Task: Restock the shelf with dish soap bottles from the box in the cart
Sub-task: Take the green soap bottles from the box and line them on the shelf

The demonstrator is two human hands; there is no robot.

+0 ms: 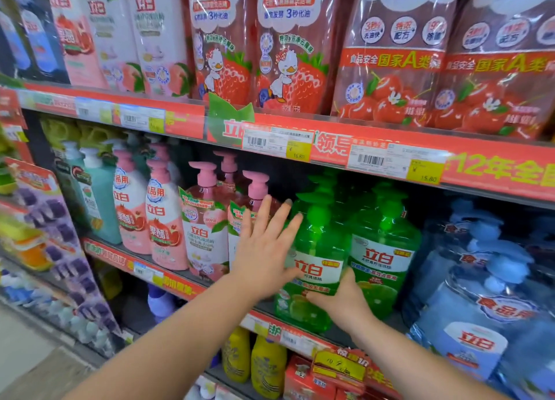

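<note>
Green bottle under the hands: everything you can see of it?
Translucent green plastic pump bottle, green pump head, white label with red characters, lime pictures below. Stands upright at the front of the middle shelf, a matching bottle close on its right. The left hand lies flat, fingers straight, against its left side; the right hand touches its lower front.

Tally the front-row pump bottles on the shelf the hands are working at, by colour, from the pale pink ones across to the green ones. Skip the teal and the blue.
Pale pink bottles: 2
Clear peach-label bottles with pink pumps: 2
Green bottles: 2
Total: 6
</note>
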